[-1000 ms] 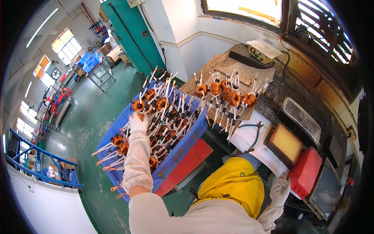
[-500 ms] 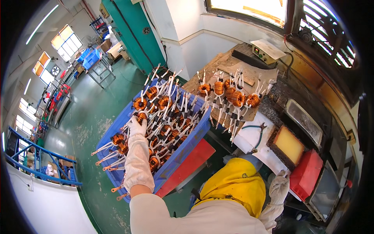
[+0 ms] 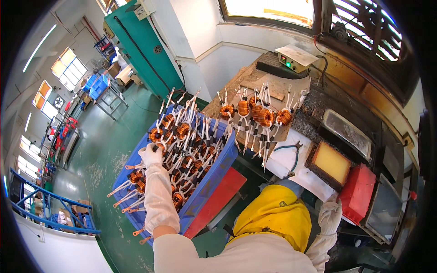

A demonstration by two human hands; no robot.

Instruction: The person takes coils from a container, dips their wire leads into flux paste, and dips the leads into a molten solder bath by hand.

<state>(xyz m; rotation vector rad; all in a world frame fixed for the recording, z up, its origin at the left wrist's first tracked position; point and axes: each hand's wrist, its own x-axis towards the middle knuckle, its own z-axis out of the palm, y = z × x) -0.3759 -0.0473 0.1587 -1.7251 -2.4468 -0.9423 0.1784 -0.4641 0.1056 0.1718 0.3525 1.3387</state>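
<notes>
My left hand (image 3: pixel 151 154), in a white glove, reaches into a blue crate (image 3: pixel 229 160) full of copper-wound toroid coils with white leads and ring terminals. Its fingers are closed at a toroid coil (image 3: pixel 160 145) on the left side of the crate, and they partly cover it. Other coils (image 3: pixel 183 130) lie heaped just beyond. My right hand (image 3: pixel 336 203) is low at the bench edge, beside a red plastic bin (image 3: pixel 359 193); its fingers are too hidden to read.
Several finished-looking coils (image 3: pixel 266 117) stand on the wooden bench. Pliers (image 3: pixel 296 152) rest on white paper near a square pot of yellowish material (image 3: pixel 330 164) and a metal-topped tray (image 3: pixel 347 132). A controller box (image 3: pixel 293 59) sits at the back. Under the crate is a red surface (image 3: pixel 218 200).
The view has turned slightly, so the bench and crate sit further left. My left hand stays at the coil in the crate, drawn slightly nearer. My right hand remains by the red bin.
</notes>
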